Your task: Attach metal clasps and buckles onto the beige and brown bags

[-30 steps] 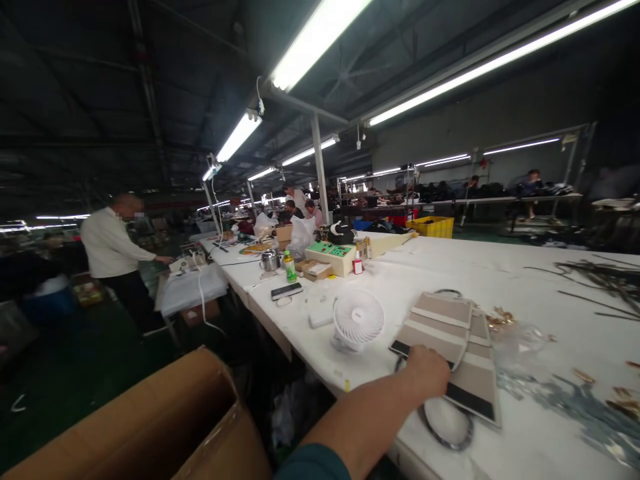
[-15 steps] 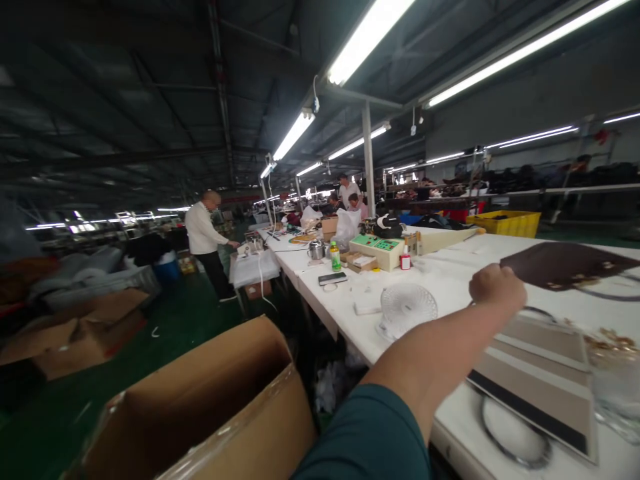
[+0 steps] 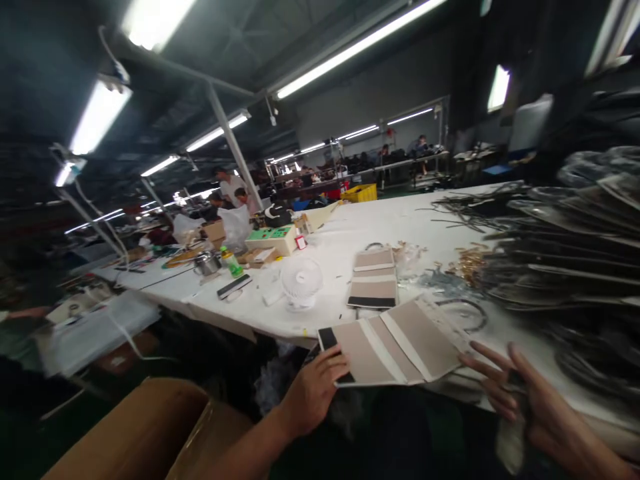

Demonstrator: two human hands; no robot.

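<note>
My left hand [image 3: 315, 387] grips the near left corner of a beige panel with white stripes and a black edge [image 3: 395, 343], which hangs over the table's front edge. At the panel's right end is my right hand [image 3: 520, 393], fingers spread, close to it; I cannot tell whether it touches. A second striped beige panel [image 3: 373, 285] lies flat further back on the white table [image 3: 350, 247]. A metal ring handle [image 3: 465, 313] lies just behind the held panel.
A small white fan [image 3: 301, 283], a green bottle [image 3: 231, 262], a phone [image 3: 234, 286] and a green-topped box [image 3: 273, 238] stand to the left. Dark stacked pieces [image 3: 565, 247] fill the right. An open cardboard box [image 3: 145, 433] sits below left. Other people work far back.
The view swung right and down. My left hand left the far panel pile and now holds a beige panel at the table's front edge; my right hand has come into view.
</note>
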